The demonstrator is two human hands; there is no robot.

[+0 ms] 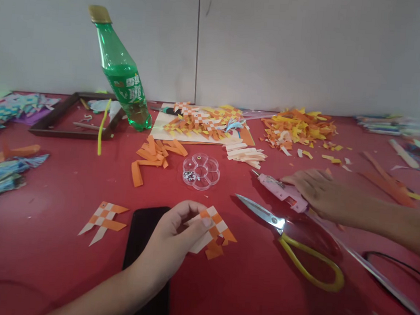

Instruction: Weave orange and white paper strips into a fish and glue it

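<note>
Orange-and-white woven paper fish (214, 229) is pinched in the left hand (176, 240), thumb and fingers (201, 223) closed on its checkered body, held just above the desk (65, 190) near the front edge, over a black phone (144, 235). Right hand (319, 193) lies on a pink glue gun (282, 190) toward the right edge; motion blur prevents telling whether its fingers have closed on it. Yellow-handled scissors (294, 242) lie between the hands. One matching fish (104, 219) rests finished near the front left. A stack of woven pieces (205, 121) sits on a board at the back edge, beside a scrap pile (299, 128). Clear flower-shaped tray (200, 171) holds small dark beads. Judgement: weaving of the held piece appears complete; gluing and eye fitting seem outstanding.
</note>
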